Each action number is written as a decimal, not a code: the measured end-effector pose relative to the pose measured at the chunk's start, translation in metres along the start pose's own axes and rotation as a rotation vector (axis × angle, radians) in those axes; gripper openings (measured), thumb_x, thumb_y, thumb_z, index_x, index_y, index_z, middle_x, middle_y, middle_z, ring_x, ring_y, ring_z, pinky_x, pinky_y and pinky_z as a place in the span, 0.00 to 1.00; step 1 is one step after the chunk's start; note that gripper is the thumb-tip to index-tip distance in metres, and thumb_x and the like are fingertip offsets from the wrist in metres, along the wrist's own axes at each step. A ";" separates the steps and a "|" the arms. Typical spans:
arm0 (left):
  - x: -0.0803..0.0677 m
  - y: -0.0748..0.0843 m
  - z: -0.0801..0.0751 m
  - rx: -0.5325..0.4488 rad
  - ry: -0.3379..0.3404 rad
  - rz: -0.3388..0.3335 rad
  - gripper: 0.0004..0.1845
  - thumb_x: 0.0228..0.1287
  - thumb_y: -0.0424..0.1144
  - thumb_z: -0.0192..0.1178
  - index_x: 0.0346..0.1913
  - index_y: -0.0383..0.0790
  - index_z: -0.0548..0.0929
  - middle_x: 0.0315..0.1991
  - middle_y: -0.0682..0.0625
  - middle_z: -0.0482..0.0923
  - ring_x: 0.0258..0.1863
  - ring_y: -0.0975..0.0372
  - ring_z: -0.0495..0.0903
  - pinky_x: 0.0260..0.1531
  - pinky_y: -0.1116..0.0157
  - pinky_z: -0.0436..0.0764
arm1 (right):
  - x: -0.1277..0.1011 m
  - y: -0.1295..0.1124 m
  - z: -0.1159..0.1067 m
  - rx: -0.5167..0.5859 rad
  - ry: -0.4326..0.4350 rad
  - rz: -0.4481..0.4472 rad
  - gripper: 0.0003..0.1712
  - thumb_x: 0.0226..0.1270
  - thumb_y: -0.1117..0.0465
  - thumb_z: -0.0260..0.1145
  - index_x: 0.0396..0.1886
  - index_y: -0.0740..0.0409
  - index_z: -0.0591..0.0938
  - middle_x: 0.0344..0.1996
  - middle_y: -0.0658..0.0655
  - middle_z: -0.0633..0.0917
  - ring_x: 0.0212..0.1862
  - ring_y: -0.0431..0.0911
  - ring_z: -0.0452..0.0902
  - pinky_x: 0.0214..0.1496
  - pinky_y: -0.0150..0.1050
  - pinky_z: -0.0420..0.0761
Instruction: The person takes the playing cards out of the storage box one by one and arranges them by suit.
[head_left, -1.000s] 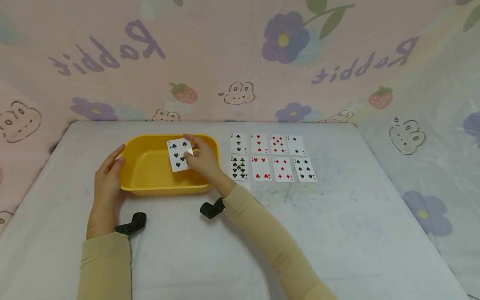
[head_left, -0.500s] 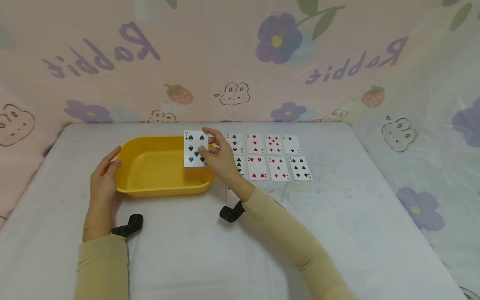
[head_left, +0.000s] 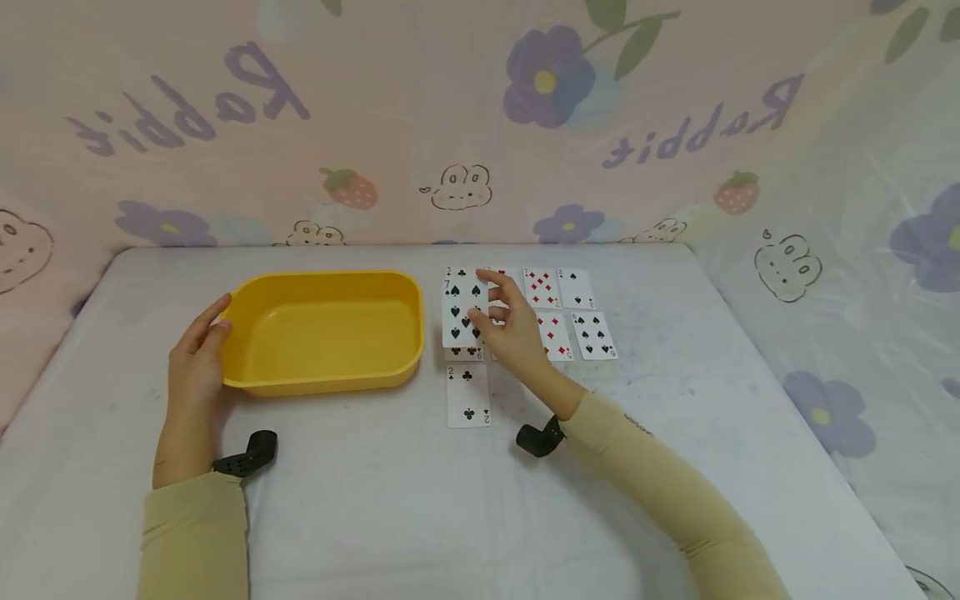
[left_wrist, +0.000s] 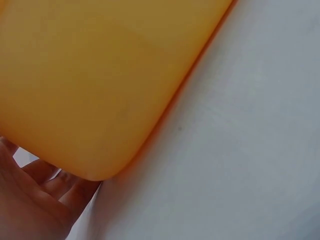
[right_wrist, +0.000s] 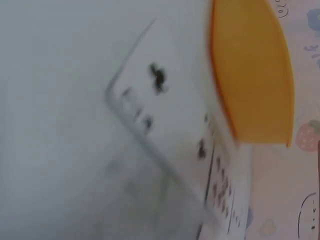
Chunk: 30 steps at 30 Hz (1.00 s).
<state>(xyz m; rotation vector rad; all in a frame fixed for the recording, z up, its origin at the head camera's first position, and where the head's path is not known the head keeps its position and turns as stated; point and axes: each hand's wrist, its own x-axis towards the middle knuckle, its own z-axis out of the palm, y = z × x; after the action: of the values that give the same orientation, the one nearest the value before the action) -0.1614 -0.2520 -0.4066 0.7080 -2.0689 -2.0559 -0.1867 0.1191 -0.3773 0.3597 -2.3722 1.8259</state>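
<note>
My right hand pinches a seven of spades playing card, face up, in front of the left end of the card rows. The held card covers much of the three of clubs and nine of clubs. A two of clubs lies just below them and also shows, blurred, in the right wrist view. My left hand rests against the left end of a yellow tub, its visible fingers fairly straight. In the left wrist view, the tub's edge hides those fingertips.
Cards in two rows include a seven of diamonds, two of spades, five of diamonds and six of spades. My hand partly covers the hearts. Behind the white table hangs a patterned cloth.
My right hand has carried the seven of spades right, from over the tub to over the leftmost cards. The two of clubs is now uncovered. My left hand stays at the tub.
</note>
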 end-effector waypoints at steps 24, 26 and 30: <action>0.000 0.001 0.003 -0.032 0.016 -0.041 0.20 0.72 0.46 0.50 0.65 0.66 0.72 0.68 0.60 0.63 0.57 0.69 0.63 0.61 0.81 0.61 | -0.053 0.047 -0.110 -0.279 0.060 0.146 0.31 0.63 0.72 0.63 0.66 0.57 0.69 0.39 0.60 0.75 0.29 0.33 0.78 0.30 0.26 0.78; 0.000 0.002 0.004 -0.020 0.014 -0.051 0.21 0.73 0.47 0.50 0.65 0.67 0.72 0.70 0.61 0.61 0.61 0.68 0.61 0.65 0.79 0.58 | -0.056 0.051 -0.116 -0.309 0.058 0.166 0.31 0.63 0.71 0.63 0.66 0.56 0.69 0.39 0.60 0.75 0.28 0.34 0.76 0.29 0.27 0.77; 0.000 0.002 0.004 -0.008 0.017 -0.056 0.20 0.73 0.47 0.49 0.65 0.67 0.72 0.71 0.62 0.59 0.63 0.68 0.60 0.68 0.76 0.55 | -0.063 0.055 -0.127 -0.382 0.055 0.217 0.31 0.64 0.69 0.63 0.66 0.54 0.68 0.40 0.59 0.73 0.27 0.38 0.72 0.28 0.28 0.76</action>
<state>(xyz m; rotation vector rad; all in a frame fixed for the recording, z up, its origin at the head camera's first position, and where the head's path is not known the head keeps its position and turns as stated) -0.1633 -0.2483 -0.4052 0.7877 -2.0533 -2.0784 -0.1458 0.2615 -0.4112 0.0098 -2.7313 1.3805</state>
